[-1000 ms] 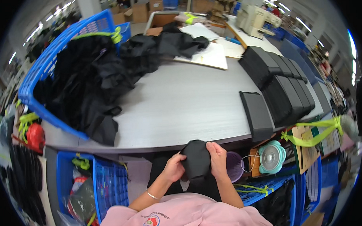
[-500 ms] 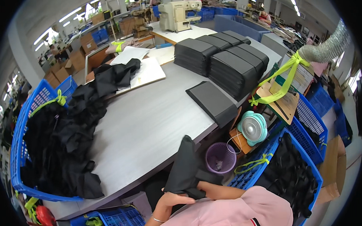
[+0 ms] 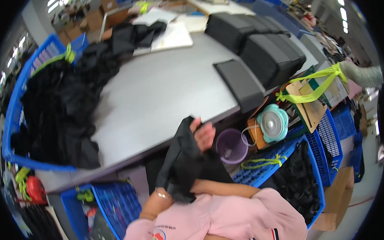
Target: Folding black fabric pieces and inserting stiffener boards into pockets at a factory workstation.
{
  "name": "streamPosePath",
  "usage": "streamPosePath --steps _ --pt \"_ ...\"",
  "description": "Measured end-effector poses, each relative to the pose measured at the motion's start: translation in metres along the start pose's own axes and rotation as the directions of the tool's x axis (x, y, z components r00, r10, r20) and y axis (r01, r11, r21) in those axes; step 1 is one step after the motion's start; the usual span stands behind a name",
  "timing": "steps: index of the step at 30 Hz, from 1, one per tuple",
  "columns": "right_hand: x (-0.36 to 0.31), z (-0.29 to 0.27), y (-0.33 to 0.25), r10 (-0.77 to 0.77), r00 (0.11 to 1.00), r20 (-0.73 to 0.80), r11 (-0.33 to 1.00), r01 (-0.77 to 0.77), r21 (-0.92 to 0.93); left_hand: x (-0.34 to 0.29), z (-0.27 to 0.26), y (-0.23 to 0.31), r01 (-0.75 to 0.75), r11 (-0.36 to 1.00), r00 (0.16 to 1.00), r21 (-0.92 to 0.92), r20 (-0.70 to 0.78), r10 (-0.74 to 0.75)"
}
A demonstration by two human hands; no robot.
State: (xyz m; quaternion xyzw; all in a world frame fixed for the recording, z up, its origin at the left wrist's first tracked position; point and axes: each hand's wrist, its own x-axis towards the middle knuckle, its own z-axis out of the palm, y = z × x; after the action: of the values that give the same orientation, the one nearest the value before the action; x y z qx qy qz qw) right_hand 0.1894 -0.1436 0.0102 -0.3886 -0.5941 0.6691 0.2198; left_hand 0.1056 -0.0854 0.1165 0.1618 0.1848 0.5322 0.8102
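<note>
Where the grey bench (image 3: 153, 96) ends at left, a blue basket (image 3: 10, 135) walls in loose black cloth (image 3: 68, 99), presumably against spilling. Squared black stacks (image 3: 270, 54) line the right edge, likely to stay flat. Off the near edge: black fabric piece (image 3: 176, 158) around what seems the left hand (image 3: 204, 136) (support from inside, perhaps); blurred fingers poke past it, grip unclear. Right hand buried in fabric, state can't be told.

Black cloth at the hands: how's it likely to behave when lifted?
Probably floppy: the black cloth bends and bunches beside the fingers. Likely light, as it looks thin. Perhaps not very slippery: its surface seems matte, though blur hides the weave.
</note>
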Motion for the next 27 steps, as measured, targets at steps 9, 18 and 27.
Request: streamPosePath --steps 9,18,27 --pt "-0.023 -0.062 -0.047 0.008 0.912 -0.409 1.000 0.005 0.031 -0.045 -0.102 -0.019 -0.242 0.811 0.939 0.533 -0.081 0.333" --pt "-0.017 -0.065 -0.095 -0.155 0.981 -0.112 0.987 0.159 0.027 -0.084 -0.056 0.016 -0.075 0.730 0.967 0.679 -0.130 0.221" --pt "-0.007 -0.083 -0.114 -0.200 0.978 -0.058 0.674 0.181 0.716 -0.110 -0.013 0.045 0.051 0.606 0.964 0.794 -0.199 0.179"
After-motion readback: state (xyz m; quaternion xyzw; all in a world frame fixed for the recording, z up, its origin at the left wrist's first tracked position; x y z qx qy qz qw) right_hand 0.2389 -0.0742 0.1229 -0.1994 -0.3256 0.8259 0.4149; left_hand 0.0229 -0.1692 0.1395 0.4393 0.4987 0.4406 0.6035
